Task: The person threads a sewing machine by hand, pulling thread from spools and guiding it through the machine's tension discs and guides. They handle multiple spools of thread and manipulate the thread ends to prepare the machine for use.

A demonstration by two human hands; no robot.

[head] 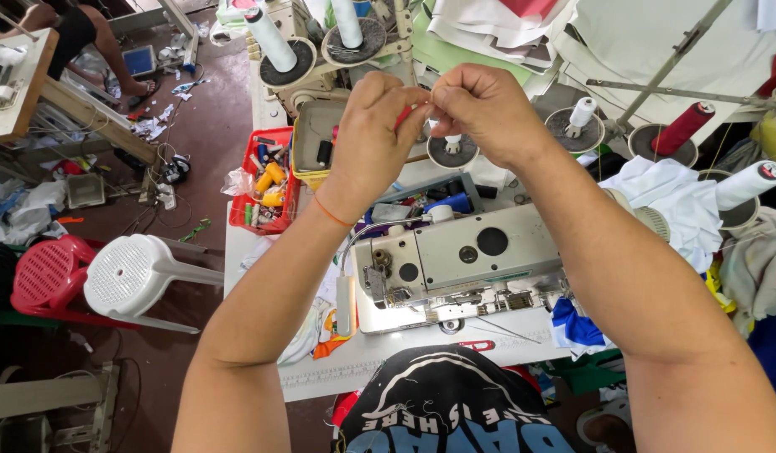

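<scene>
Both my hands are raised above a grey-white sewing machine (467, 256). My left hand (373, 134) pinches a small red object (403, 116), with its fingers closed around it. My right hand (480, 109) meets it fingertip to fingertip, and seems to pinch a fine thread that is too thin to make out. An orange band circles my left wrist (333, 211). A dark printed garment (446, 403) lies at the table's near edge below the machine.
White thread cones (270, 38) stand on holders behind the machine, and a red cone (683, 127) at the right. A red basket (266, 180) holds small spools. White and red plastic stools (140, 273) lie on the floor at the left. Another person sits far left.
</scene>
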